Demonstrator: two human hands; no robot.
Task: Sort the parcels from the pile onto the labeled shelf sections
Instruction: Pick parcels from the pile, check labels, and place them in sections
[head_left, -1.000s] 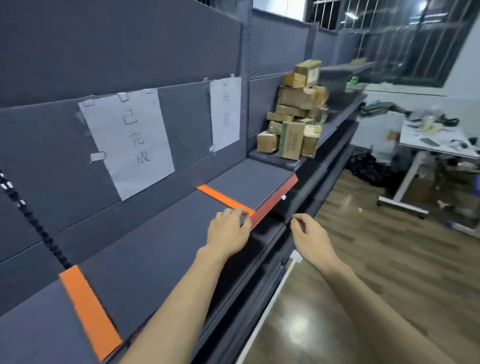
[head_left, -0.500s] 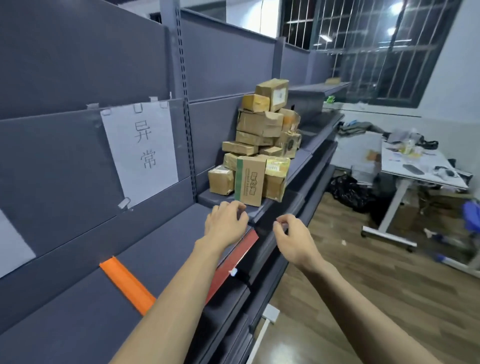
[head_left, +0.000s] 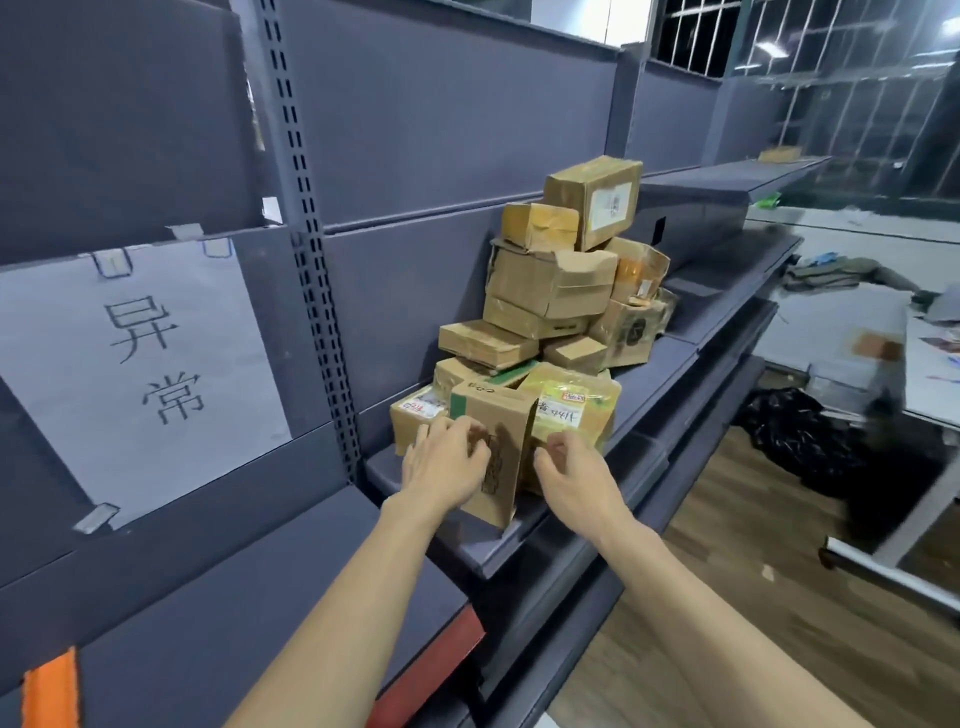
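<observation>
both hands are at the front box (head_left: 498, 457), an upright carton at the near foot of the pile (head_left: 561, 312). the left hand (head_left: 447, 462) lies on its printed face with fingers curled at the left side; the right hand (head_left: 571, 473) reaches round its right side, fingers bent. they look set to clamp it between them, though whether it is truly gripped yet i cannot tell. taking the front one probably spares the stack above. the pile sits on the grey shelf (head_left: 519, 540); the section under the paper label (head_left: 140, 364) holds no parcel in view.
</observation>
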